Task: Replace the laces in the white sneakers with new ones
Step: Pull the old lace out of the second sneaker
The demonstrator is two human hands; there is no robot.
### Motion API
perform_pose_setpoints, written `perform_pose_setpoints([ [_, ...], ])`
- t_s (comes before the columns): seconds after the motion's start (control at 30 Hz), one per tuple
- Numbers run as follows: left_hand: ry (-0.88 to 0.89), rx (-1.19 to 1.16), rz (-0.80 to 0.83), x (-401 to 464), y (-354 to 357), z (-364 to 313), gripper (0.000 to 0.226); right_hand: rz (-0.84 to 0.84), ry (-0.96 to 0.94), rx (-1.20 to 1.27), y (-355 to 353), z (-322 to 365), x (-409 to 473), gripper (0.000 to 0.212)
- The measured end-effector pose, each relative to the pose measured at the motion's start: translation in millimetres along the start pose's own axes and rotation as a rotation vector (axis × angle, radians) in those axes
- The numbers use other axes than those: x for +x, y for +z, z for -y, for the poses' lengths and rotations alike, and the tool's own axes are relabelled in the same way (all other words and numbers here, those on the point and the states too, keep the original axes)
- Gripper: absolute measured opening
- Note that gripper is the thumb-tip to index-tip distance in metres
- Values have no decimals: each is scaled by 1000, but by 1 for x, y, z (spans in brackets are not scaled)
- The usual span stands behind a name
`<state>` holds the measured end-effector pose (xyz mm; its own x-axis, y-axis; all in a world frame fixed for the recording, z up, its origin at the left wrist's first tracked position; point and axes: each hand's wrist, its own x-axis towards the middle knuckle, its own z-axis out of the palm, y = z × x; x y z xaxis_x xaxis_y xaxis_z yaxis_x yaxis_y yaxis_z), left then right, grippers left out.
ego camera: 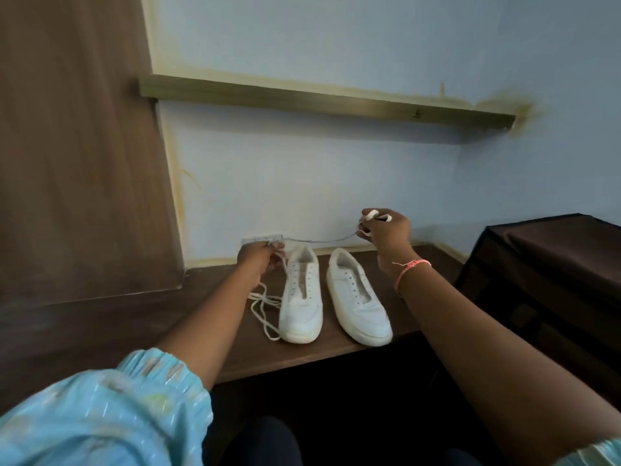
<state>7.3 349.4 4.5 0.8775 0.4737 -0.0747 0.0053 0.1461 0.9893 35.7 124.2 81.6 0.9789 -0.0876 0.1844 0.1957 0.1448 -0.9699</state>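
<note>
Two white sneakers stand side by side on a dark wooden desk (336, 356), toes toward me, both with bare eyelets. The left sneaker (301, 297) and the right sneaker (358, 297) are a little apart. A white lace (316, 239) stretches in the air above their heels. My left hand (260, 258) grips one part of it behind the left sneaker, and my right hand (386, 232) pinches the other end, raised above the right sneaker. More white lace (263, 311) hangs from my left hand and lies looped on the desk left of the left sneaker.
A pale blue wall rises close behind the shoes, with a wooden shelf (319, 99) above. A white socket strip (263, 237) sits on the wall behind my left hand. A brown panel (77, 146) stands at the left and a dark box (551, 264) at the right.
</note>
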Motion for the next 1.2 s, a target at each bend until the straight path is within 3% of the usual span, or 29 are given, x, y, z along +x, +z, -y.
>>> perform_pose_setpoints([
  [0.17,18,-22,-27,11,-34,-16,12,272,47,-220,76,-44,-20,23],
  [0.3,4,7,-49,33,-51,-3,19,446,113,-355,124,-77,-32,35],
  [0.47,-18,444,46,54,-65,44,42,635,57,-638,138,-111,-30,30],
  [0.57,-39,679,153,51,-65,76,48,593,-79,-829,128,-136,-23,30],
  [0.7,148,1156,335,50,-64,118,65,593,-282,-1018,110,-160,-31,28],
  [0.73,222,1233,337,48,-62,126,55,612,-333,-1041,108,-165,-36,28],
  [0.8,322,1178,210,44,-57,137,16,643,-380,-1071,105,-175,-46,30],
  [0.83,313,1070,92,45,-55,140,23,645,-399,-1086,103,-179,-49,29],
  [0.9,327,1070,15,44,-65,142,26,639,-423,-1089,99,-183,-51,27],
  [1.07,257,1127,0,38,-105,129,25,640,-439,-1102,93,-188,-50,31],
  [1.2,228,963,-57,24,-132,114,22,612,-454,-1074,104,-183,-67,37],
])
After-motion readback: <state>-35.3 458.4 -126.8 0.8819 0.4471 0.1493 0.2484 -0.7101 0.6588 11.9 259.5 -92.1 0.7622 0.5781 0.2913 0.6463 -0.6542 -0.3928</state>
